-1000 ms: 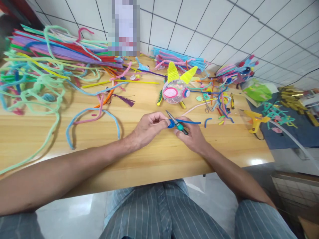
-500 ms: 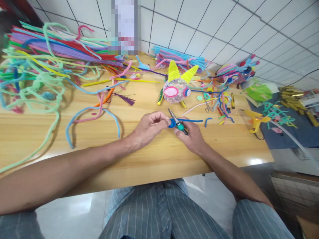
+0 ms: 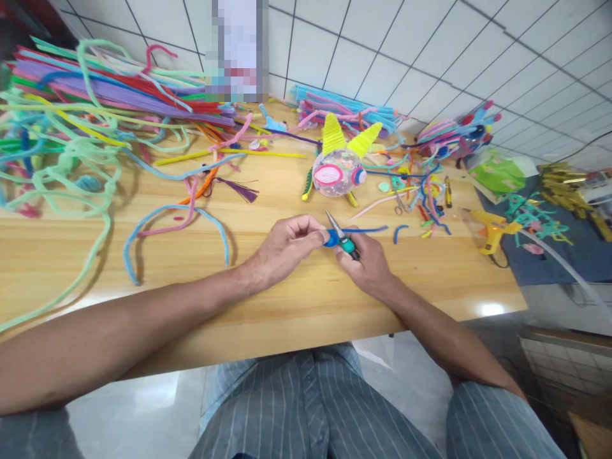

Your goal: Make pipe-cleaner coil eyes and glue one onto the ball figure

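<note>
Close together over the middle of the table are my two hands. The fingers of my left hand [image 3: 299, 245] pinch a small coil of blue pipe cleaner [image 3: 330, 238]. From it a straight blue length runs to the right, past my right hand. My right hand [image 3: 367, 260] is closed around needle-nose pliers [image 3: 342, 234] with teal-and-black handles, their pointed jaws angled up and left beside the coil. Just beyond my hands stands a clear round figure [image 3: 337, 173] with yellow ears and a pink-ringed oval. A short bent blue piece [image 3: 400, 234] lies to the right.
Bundled and tangled pipe cleaners [image 3: 119, 83] cover the left and back of the table [image 3: 287, 312]. At right are a yellow glue gun [image 3: 492, 229], small scissors [image 3: 400, 203], a yellow cutter [image 3: 448, 192] and scraps. A tiled wall [image 3: 382, 44] rises behind.
The pliers and blue coil have shifted very slightly in my hands, and the straight blue length has tipped up a little. My grips are the same.
</note>
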`<action>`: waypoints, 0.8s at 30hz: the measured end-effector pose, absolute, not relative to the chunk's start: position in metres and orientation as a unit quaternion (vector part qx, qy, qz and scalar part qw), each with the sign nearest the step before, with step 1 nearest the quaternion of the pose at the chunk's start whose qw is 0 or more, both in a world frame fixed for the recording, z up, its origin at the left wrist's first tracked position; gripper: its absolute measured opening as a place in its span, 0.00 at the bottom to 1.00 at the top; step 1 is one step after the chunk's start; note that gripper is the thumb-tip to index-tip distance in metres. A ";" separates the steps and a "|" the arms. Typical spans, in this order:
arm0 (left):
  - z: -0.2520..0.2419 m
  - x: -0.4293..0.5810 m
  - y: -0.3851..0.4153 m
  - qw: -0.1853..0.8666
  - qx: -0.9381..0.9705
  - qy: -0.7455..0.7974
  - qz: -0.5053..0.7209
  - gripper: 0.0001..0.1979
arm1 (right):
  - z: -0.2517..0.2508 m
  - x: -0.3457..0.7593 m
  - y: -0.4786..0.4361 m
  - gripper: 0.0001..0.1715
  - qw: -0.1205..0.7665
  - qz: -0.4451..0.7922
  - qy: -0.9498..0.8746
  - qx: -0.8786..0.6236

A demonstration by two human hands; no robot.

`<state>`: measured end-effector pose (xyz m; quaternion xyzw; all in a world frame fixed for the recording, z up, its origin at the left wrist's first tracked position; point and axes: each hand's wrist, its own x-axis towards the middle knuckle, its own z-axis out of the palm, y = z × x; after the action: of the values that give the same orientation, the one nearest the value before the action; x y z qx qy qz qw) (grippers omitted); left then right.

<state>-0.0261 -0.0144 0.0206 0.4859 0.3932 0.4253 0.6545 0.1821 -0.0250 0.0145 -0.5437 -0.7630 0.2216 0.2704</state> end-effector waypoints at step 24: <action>0.013 -0.023 -0.013 0.625 0.465 0.437 0.449 0.07 | 0.019 0.296 -0.002 0.23 0.198 0.053 -0.837 -0.507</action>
<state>-0.0235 -0.0131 0.0129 0.4650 0.4375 0.4485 0.6255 0.2963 -0.0021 0.0190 -0.5069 -0.8374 0.0527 0.1976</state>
